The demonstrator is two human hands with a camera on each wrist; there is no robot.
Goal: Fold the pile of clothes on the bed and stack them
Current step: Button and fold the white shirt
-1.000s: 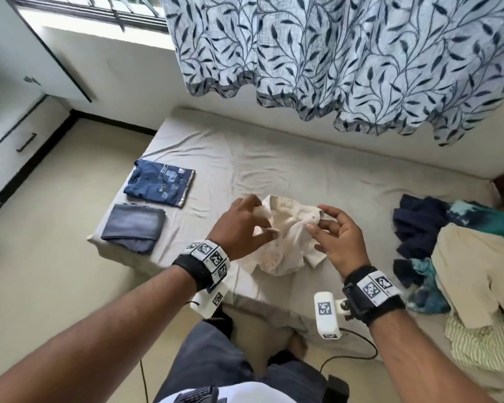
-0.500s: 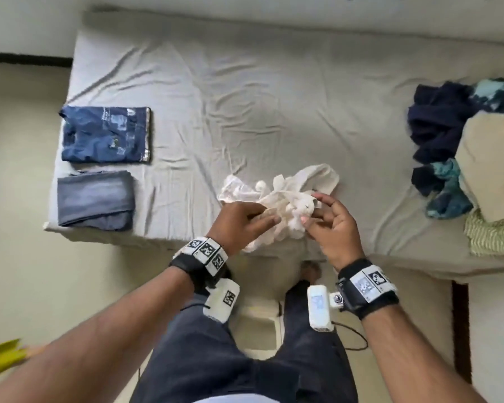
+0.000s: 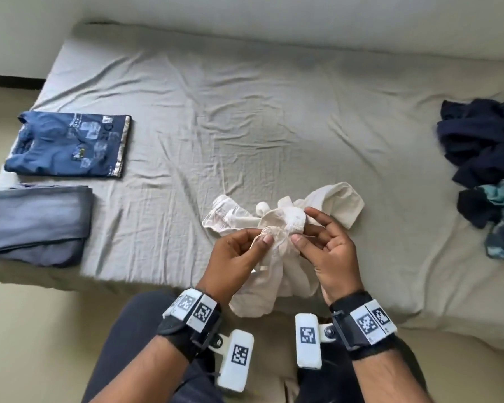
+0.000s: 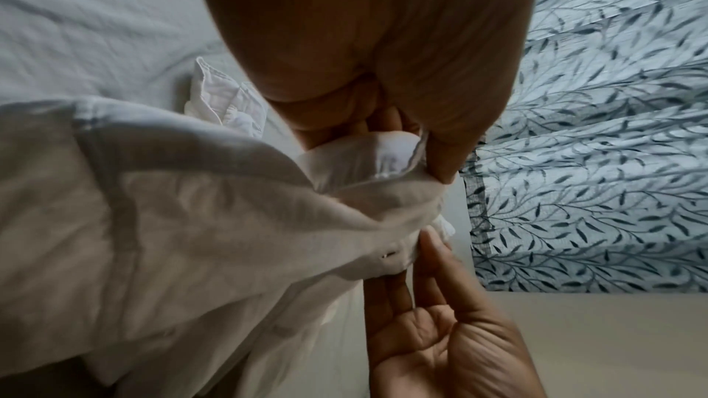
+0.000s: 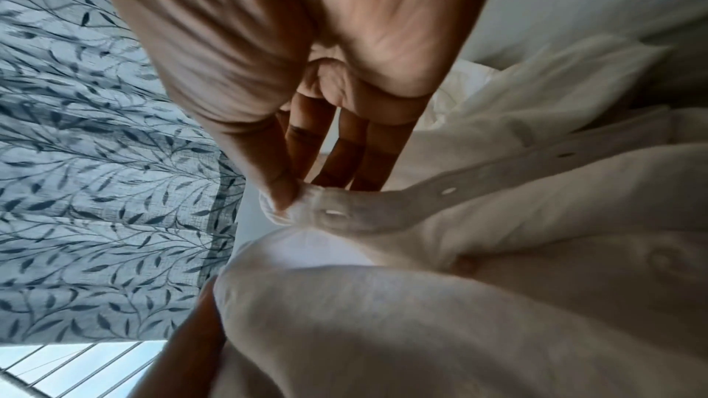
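A crumpled cream button shirt (image 3: 277,228) lies at the near edge of the bed, partly lifted and hanging over the edge. My left hand (image 3: 239,251) pinches a fold of its fabric (image 4: 368,159) between thumb and fingers. My right hand (image 3: 323,239) pinches the buttoned edge (image 5: 329,211) between thumb and forefinger, with the other fingers extended. The two hands are close together, just above the mattress edge. A pile of unfolded clothes (image 3: 483,152) in navy, teal and cream sits at the right of the bed.
A folded blue printed T-shirt (image 3: 70,144) and a folded grey garment (image 3: 35,225) lie side by side at the bed's left end. The grey bedsheet (image 3: 245,117) is wrinkled. A leaf-patterned curtain (image 4: 597,132) hangs beyond the bed. The floor (image 3: 26,330) is at the lower left.
The head view has tilted down, so the curtain has left it. Both hands drew the cream shirt toward the near edge and shifted their grips to its collar and buttoned edge.
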